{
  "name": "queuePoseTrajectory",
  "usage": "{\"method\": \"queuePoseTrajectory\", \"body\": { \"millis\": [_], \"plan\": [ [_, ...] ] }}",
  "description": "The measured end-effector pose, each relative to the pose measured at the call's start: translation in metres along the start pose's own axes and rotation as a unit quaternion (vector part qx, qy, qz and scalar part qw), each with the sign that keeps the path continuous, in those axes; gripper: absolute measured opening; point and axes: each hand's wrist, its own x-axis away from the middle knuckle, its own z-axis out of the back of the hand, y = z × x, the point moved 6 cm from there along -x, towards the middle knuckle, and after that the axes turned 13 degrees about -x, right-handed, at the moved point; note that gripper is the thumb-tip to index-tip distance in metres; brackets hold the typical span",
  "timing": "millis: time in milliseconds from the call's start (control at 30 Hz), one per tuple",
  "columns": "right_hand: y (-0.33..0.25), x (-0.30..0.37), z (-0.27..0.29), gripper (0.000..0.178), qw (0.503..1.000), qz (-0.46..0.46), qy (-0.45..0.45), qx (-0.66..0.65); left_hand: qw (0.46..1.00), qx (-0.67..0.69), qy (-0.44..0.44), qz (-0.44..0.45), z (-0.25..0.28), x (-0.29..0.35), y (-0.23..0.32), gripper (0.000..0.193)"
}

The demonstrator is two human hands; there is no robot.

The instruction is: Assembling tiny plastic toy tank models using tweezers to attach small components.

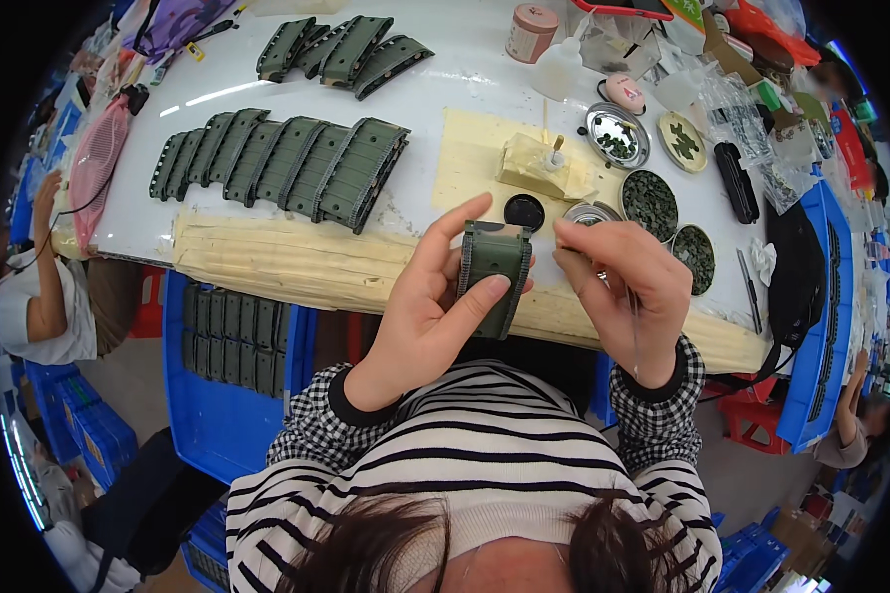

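In front of my chest, my left hand grips a dark green curved plastic part with toothed side edges, its thumb lying on the face. My right hand is just right of it, thumb and forefinger pinched together. A thin pale line runs down across that palm; I cannot make out what the fingertips hold. Beyond the hands lie a small round black dish and a yellowish block with a short stick on top. Two round tins of small dark green pieces, one tin nearer the block, stand beyond my right hand.
Rows of similar green parts lie on the white table at left, with another group farther back. A blue crate holds more below. A metal dish, a pink can and a black case stand at right.
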Motion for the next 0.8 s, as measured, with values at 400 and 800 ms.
{"method": "queuePoseTrajectory", "body": {
  "millis": [400,800],
  "plan": [
    [0.009,0.002,-0.002,0.018,0.998,-0.054,-0.011,-0.016,0.998,-0.027,-0.050,-0.015,0.000,0.003,-0.006,0.035],
    [-0.001,0.004,-0.004,0.024,1.000,0.020,0.010,0.022,1.000,0.005,-0.015,0.008,0.000,0.004,-0.004,0.044]
  ]
}}
